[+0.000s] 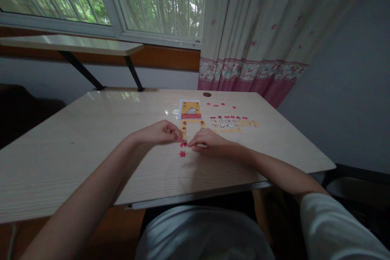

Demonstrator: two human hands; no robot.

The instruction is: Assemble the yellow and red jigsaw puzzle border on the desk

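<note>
Lying nearest on the bare front stretch of the counter point(91, 146), a red puzzle piece point(182, 154) sits apart, just below the hands. Beyond it, the left hand point(166, 132) bends its fingers down at another red piece point(183, 145), by the lower left of a partly built puzzle border point(184, 126); the right hand point(209, 142) points its fingers at the same spot from the other side. Whether either hand's fingers are gripping or merely touching, I cannot tell (they are small and dim here).

Judging by the layout, the yellow left side and top corners are joined, while the middle shows bare and the red bottom seems barely begun. Much is left: to the right lie a short yellow row point(230, 131), a mixed white-and-yellow row point(233, 123) and a red row point(228, 117). Farther off, a printed picture card point(191, 109) lies above the border, with scattered red pieces point(223, 104) beyond the rows.
</note>
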